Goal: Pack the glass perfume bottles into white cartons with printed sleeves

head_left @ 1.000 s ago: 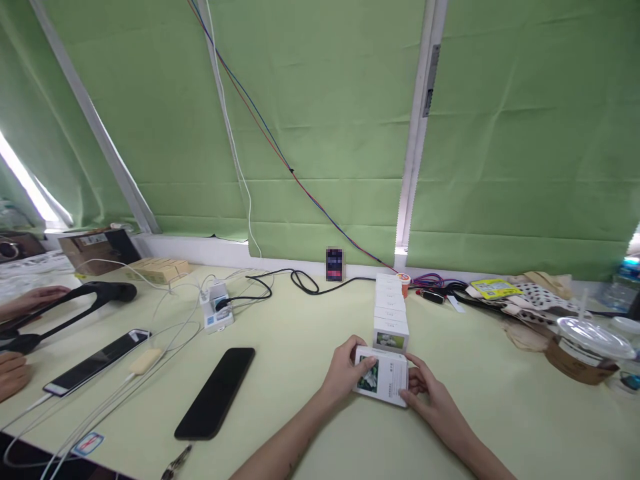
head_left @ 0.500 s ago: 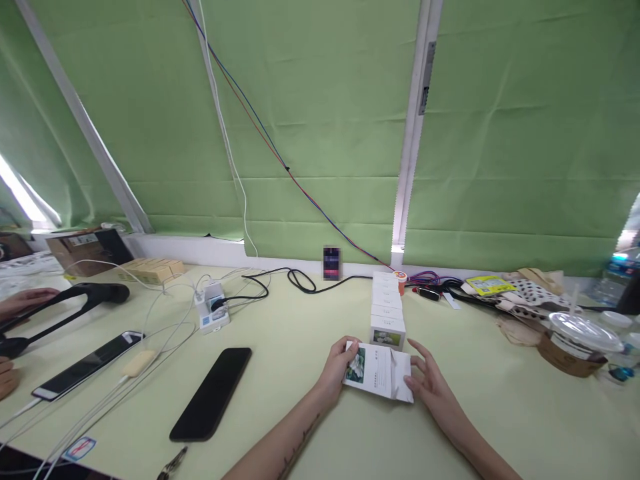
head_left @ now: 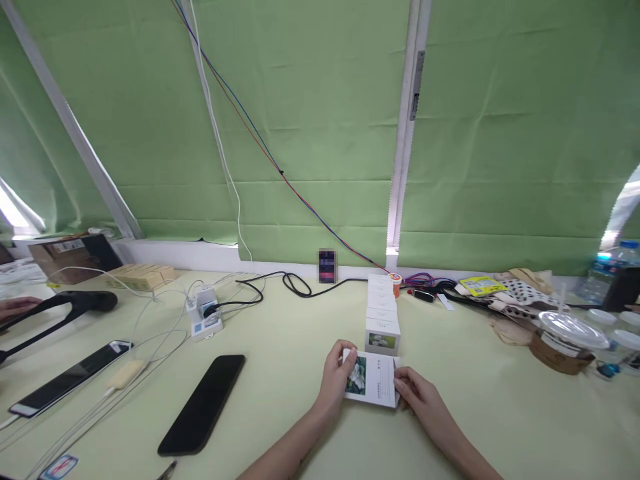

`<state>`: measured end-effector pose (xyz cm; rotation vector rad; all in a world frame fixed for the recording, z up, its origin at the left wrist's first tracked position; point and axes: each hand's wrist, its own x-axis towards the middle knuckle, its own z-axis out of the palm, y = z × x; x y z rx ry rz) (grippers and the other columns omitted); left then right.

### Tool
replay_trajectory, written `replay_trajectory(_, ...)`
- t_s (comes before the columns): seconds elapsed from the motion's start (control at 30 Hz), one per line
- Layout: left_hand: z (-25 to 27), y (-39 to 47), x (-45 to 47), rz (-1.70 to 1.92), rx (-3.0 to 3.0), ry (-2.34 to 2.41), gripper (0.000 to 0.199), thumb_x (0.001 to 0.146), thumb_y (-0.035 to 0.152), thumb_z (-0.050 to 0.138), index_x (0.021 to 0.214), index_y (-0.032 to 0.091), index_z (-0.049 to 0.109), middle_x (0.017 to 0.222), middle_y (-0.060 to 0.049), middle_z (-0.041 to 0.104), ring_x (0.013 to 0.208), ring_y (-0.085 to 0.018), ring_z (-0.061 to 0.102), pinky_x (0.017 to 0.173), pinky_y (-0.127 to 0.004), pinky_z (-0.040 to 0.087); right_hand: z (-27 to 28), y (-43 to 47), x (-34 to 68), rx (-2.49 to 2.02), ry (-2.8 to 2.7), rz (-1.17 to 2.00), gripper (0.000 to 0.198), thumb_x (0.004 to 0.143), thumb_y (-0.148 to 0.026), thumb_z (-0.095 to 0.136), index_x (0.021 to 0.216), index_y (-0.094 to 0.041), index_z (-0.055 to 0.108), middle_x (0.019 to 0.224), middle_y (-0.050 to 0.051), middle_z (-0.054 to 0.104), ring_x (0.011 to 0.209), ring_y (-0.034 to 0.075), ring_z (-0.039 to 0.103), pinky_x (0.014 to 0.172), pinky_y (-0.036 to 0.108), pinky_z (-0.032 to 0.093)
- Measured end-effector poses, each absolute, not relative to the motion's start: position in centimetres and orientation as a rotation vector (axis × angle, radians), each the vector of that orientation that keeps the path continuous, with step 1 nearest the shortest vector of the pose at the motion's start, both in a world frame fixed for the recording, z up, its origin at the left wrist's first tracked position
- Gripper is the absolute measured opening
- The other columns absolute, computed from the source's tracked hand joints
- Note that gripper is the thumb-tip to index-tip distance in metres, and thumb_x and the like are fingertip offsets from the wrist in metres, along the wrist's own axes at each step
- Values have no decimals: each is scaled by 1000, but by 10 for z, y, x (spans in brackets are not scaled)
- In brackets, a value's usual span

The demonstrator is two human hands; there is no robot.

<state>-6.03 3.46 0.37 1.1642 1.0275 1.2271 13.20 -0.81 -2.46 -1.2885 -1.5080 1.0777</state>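
A small white cardboard box (head_left: 380, 379) with a white-flower picture on its left part lies between my hands, just above the table. My left hand (head_left: 334, 377) grips its left end, thumb on top. At the right end, the fingers of my right hand (head_left: 417, 393) are closed on the box's edge, where the end flap is; the fingertips are partly hidden. Just beyond stands a row of similar white boxes (head_left: 383, 327), the nearest showing a flower picture on its front.
A black phone (head_left: 203, 405), a second phone (head_left: 73, 377) and a power strip (head_left: 206, 320) with cables lie to the left. A lidded cup (head_left: 570, 343), cloth and bottles stand at the right. Another person's hand (head_left: 19, 308) is at the far left edge.
The box's right end, which stuck out as a creased open flap, is now folded in. My right hand has moved left and closed on that end. The view has shifted slightly.
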Motion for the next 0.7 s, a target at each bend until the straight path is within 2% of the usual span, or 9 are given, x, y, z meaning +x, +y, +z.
replay_trajectory(0.23, -3, 39, -61, 1187, 1106, 1061, 37, 73, 55, 64, 75, 20, 51, 63, 5, 50, 54, -11, 50, 49, -20, 39, -27, -8, 133, -1260, -1481, 1153, 39, 82, -57, 52, 90, -20, 60, 71, -1, 59, 58, 14, 54, 53, 24, 43)
replay_trajectory(0.47, -4, 38, -58, 1221, 1172, 1090, 38, 72, 55, 65, 73, 19, 52, 63, 4, 51, 56, -12, 51, 51, -21, 39, -21, -8, 131, -1350, -1527, 1102, 27, 82, -45, 48, 88, -21, 57, 68, -1, 59, 55, 15, 54, 50, 25, 41)
replay_trajectory(0.6, -3, 35, -56, 1202, 1243, 1096, 38, 72, 56, 65, 72, 20, 52, 63, 3, 53, 58, -13, 52, 53, -22, 39, -20, -8, 129, -1551, -1660, 821, 15, 79, -32, 44, 69, -23, 51, 58, -2, 57, 53, 16, 52, 52, 25, 38)
replay_trajectory(0.7, -2, 38, -58, 1160, 1332, 1133, 37, 73, 55, 63, 71, 20, 52, 65, 2, 56, 60, -14, 53, 56, -23, 40, -20, -7, 133, -1660, -1673, 723, 19, 75, -25, 45, 57, -24, 38, 51, -3, 51, 51, 15, 47, 51, 25, 31)
